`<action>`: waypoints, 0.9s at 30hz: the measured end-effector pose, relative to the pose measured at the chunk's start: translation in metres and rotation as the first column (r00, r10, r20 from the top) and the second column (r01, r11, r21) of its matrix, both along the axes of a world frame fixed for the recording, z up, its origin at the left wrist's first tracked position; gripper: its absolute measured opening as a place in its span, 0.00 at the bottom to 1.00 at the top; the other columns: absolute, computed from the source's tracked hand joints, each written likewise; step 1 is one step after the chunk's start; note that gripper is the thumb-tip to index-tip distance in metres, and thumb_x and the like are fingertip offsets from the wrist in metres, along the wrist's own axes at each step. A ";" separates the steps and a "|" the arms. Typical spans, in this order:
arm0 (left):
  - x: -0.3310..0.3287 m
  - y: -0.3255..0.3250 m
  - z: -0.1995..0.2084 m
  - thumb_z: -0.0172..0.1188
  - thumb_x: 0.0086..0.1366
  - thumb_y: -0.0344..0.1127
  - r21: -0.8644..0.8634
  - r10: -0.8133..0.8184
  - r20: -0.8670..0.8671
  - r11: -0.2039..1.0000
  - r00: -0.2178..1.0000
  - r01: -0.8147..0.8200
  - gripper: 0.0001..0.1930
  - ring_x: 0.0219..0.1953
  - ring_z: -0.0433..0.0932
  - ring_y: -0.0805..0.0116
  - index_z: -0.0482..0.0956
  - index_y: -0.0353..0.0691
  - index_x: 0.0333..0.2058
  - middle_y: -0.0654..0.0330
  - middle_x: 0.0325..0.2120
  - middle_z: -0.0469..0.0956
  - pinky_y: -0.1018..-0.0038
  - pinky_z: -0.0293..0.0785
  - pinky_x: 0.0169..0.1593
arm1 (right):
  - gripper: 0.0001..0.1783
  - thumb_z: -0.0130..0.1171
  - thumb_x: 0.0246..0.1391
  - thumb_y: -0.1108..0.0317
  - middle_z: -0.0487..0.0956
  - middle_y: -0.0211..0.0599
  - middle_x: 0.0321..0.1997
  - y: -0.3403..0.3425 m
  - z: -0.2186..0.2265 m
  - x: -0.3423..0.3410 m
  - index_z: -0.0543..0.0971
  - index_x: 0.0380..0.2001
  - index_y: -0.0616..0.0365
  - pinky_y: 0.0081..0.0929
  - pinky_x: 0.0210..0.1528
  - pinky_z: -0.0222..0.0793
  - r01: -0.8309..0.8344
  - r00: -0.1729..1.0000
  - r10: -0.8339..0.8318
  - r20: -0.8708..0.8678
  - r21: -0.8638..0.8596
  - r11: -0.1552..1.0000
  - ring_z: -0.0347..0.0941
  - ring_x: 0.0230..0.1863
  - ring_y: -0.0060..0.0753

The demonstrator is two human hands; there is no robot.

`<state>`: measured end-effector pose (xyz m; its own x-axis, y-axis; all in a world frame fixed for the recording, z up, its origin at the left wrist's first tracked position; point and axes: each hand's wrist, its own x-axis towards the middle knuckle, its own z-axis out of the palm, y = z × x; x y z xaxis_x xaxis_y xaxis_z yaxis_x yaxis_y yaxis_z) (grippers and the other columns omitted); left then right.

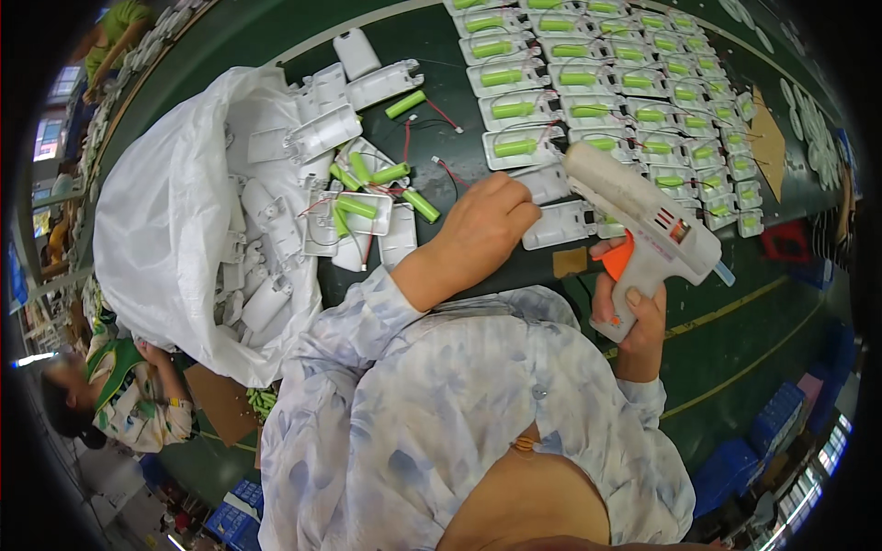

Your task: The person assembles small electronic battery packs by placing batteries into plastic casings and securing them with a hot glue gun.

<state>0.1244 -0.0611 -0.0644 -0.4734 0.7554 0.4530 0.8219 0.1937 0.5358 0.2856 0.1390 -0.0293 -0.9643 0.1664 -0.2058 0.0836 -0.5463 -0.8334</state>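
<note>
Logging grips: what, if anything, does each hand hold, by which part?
Right hand: hot glue gun, by its handle. Left hand: cannot tell, fingertips hidden.

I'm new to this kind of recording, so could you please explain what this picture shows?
Certainly. There is no machine: these are a person's bare hands, seen from above by a wide fisheye camera worn on the head, so straight edges bend near the rim. The right hand holds a glue gun with an orange trigger. The left hand is beside an empty white shell; whether it grips anything is hidden. On the dark green table lie rows of white shells with green cells inside, some loose cells, and a white bag spilling more shells.
</note>
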 end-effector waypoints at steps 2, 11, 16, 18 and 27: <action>0.002 0.000 0.001 0.58 0.46 0.20 0.017 -0.009 0.019 1.000 1.000 0.009 0.12 0.37 0.72 0.53 0.77 0.36 0.32 0.54 0.31 0.72 0.63 0.72 0.42 | 0.40 0.61 0.49 0.59 0.73 0.58 0.56 0.002 -0.004 0.006 0.61 0.61 0.71 0.25 0.20 0.68 0.016 1.000 -0.016 0.002 -0.012 1.000 0.69 0.19 0.27; 0.022 0.007 0.002 0.71 0.43 0.39 0.067 0.031 -0.066 0.997 0.997 -0.026 0.16 0.41 0.70 0.54 0.74 0.42 0.28 0.56 0.38 0.69 0.61 0.68 0.40 | 0.39 0.53 0.58 0.58 0.65 0.50 0.61 0.022 -0.039 0.025 0.54 0.64 0.69 0.21 0.18 0.60 -0.036 0.996 0.033 -0.083 -0.033 0.999 0.58 0.16 0.19; 0.027 0.000 0.002 0.73 0.43 0.45 -0.041 -0.035 -0.075 0.999 0.997 0.032 0.18 0.47 0.68 0.57 0.78 0.43 0.29 0.57 0.41 0.70 0.63 0.67 0.45 | 0.42 0.53 0.58 0.55 0.65 0.48 0.62 0.033 -0.056 0.028 0.51 0.68 0.65 0.23 0.22 0.61 -0.086 0.995 0.078 -0.061 -0.141 0.986 0.61 0.19 0.21; 0.025 -0.001 -0.001 0.73 0.43 0.45 -0.065 -0.006 -0.093 0.998 0.996 0.000 0.18 0.47 0.68 0.57 0.78 0.43 0.28 0.57 0.42 0.70 0.63 0.66 0.45 | 0.44 0.54 0.57 0.53 0.63 0.50 0.66 0.030 -0.055 0.022 0.49 0.70 0.62 0.24 0.24 0.62 -0.094 0.991 0.067 -0.114 -0.243 0.965 0.62 0.21 0.22; 0.016 -0.014 0.013 0.73 0.43 0.45 0.102 0.048 -0.171 0.994 0.984 -0.030 0.20 0.45 0.69 0.57 0.78 0.42 0.32 0.57 0.41 0.70 0.63 0.67 0.44 | 0.48 0.55 0.55 0.54 0.56 0.51 0.74 0.023 -0.053 0.011 0.45 0.72 0.60 0.23 0.24 0.62 -0.069 0.998 0.069 -0.008 -0.165 0.984 0.61 0.21 0.22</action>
<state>0.1405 -0.0751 -0.0511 -0.4095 0.6853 0.6022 0.8967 0.1807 0.4042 0.2962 0.1617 -0.0818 -0.9729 0.0635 -0.2225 0.1239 -0.6693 -0.7326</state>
